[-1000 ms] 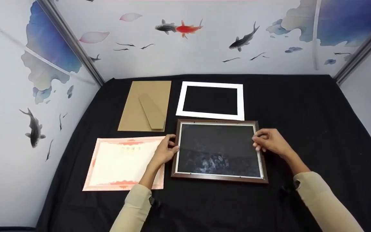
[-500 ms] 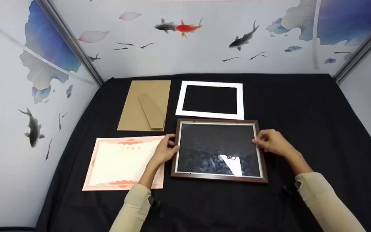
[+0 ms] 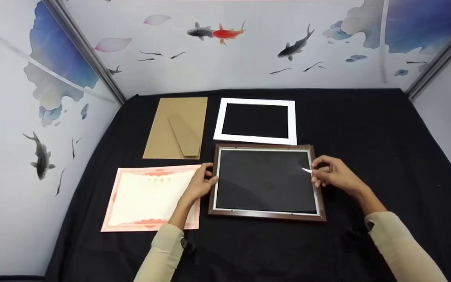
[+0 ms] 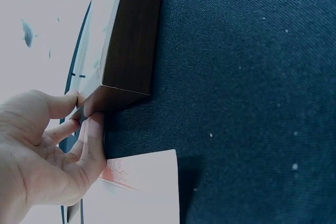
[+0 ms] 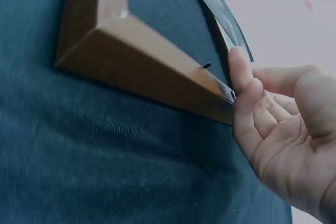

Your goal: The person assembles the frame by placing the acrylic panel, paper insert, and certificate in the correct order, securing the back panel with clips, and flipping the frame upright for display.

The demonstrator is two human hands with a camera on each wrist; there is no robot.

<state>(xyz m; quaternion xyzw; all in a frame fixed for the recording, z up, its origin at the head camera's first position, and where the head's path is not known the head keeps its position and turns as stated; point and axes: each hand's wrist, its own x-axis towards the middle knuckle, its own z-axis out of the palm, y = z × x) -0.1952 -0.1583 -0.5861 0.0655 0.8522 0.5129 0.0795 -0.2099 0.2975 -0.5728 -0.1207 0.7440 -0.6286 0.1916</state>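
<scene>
A brown picture frame point(image 3: 267, 215) with a silvery inner lip lies face down on the black cloth, directly in front of the person. My left hand point(image 3: 200, 184) holds its left side, thumb on top and fingers against the outer edge; the left wrist view shows this grip at the frame's wooden side point(image 4: 128, 40). At the right side, my right hand point(image 3: 333, 174) pinches the edge of a clear sheet point(image 5: 212, 3) between thumb and forefinger. In the right wrist view that sheet bends up from the frame, and a small bright glint shows by the thumb in the head view.
A certificate with a pink border point(image 3: 147, 199) lies left, partly under the left forearm. Behind it is a brown backing board point(image 3: 159, 129) with a stand leg. A white mat point(image 3: 255, 139) lies just behind the frame. Printed panels point(image 3: 225, 70) wall in the table.
My right hand has shifted slightly right and lifted the clear sheet's edge. Bright reflections on the sheet have gone, and a small glint has appeared at the thumb. The left hand stays put.
</scene>
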